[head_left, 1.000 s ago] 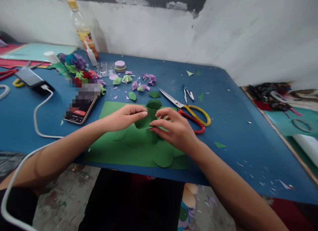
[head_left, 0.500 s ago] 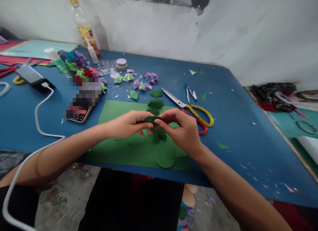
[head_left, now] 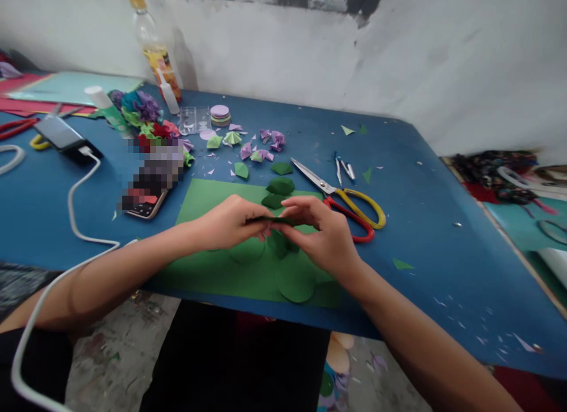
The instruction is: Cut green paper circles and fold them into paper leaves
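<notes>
Okay, so both hands are on 1 small green paper piece (head_left: 261,219), held over a big green sheet (head_left: 195,205) by the near edge of the blue worktop (head_left: 443,258). It's seen almost edge-on, so I can't really make out its shape. The left hand (head_left: 225,224) has its fingers pinched together on 1 end, and the right hand (head_left: 325,234) has thumb and fingertips nearly closed on the other, with a bit of a gap behind them.

Just past the hands, toward the far edge, you've got 3 dark green leaf shapes (head_left: 280,185) in a rough row. Some round green cutouts (head_left: 297,285) sit on the sheet too, nearer the worktop's near edge.

Scissors (head_left: 323,185) with 1 yellow and 1 red handle lie right of the leaf shapes, with the red handle near the right hand. Over toward the left edge there's a phone (head_left: 146,206), partly pixelated, and a bottle (head_left: 157,57) stands by the far edge, close to the wall (head_left: 274,63).
</notes>
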Demonstrator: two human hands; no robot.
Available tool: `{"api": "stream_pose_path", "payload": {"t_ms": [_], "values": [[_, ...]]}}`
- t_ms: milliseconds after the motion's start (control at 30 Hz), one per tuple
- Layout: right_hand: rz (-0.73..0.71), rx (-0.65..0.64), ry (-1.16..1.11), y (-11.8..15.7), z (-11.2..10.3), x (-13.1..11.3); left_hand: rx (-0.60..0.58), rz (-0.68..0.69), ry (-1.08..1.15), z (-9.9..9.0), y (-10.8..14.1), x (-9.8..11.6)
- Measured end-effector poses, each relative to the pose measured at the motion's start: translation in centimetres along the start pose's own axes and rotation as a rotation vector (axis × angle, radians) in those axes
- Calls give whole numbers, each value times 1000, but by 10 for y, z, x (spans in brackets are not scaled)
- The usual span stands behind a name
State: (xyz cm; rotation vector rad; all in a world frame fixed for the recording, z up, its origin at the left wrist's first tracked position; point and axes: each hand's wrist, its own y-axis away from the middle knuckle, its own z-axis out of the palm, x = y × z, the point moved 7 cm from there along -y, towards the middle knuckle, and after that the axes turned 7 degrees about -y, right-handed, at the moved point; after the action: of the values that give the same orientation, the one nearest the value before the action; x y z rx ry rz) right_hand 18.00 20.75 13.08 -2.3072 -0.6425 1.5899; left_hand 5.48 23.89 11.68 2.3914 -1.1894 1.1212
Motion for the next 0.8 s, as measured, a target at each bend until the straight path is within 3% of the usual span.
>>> {"api": "stream_pose_path", "payload": {"t_ms": [200, 500, 800], "values": [[25, -25, 78, 0, -1, 0, 34, -26, 1, 2, -1, -2], [44, 39, 41, -5, -10, 8, -15, -190, 323, 7, -4, -18], [37, 21, 5, -8, -10, 3, 15, -108, 473, 1, -8, -21]]}}
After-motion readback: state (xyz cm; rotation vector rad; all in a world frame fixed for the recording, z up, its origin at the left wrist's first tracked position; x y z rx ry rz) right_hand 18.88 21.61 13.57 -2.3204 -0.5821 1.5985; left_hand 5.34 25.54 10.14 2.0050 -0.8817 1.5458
